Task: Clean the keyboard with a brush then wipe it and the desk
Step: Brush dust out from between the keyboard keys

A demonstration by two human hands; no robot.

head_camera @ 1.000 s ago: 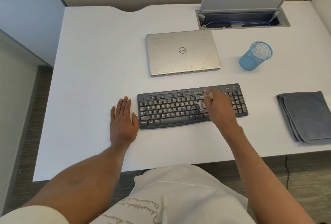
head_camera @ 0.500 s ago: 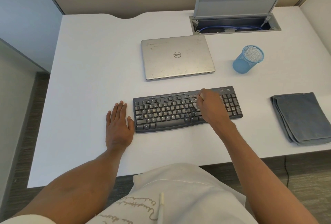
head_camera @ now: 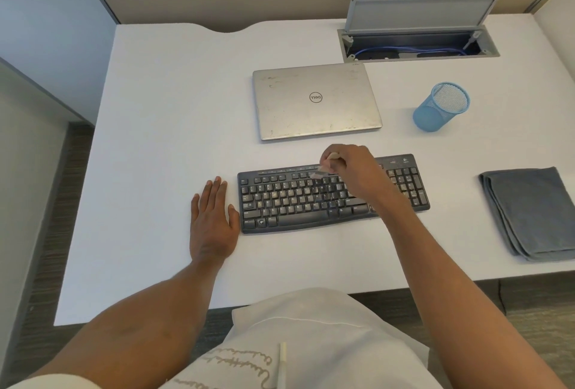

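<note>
Here the right hand (head_camera: 351, 170) pinches a small pale brush (head_camera: 324, 167), its bristles angled down and left onto the top key rows near the middle of the keyboard (head_camera: 289, 202). The keyboard lies across the desk (head_camera: 155, 139) before the person, long axis left to right, so the keys left of the bristles probably come next. It is dark, with pale marks on its keys. The left hand (head_camera: 211, 223) rests flat just beside its left end, holding nothing.

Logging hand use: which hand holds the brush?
The right hand, gripping the brush over the keyboard; the left hand lies flat on the desk beside it, holding nothing.
</note>
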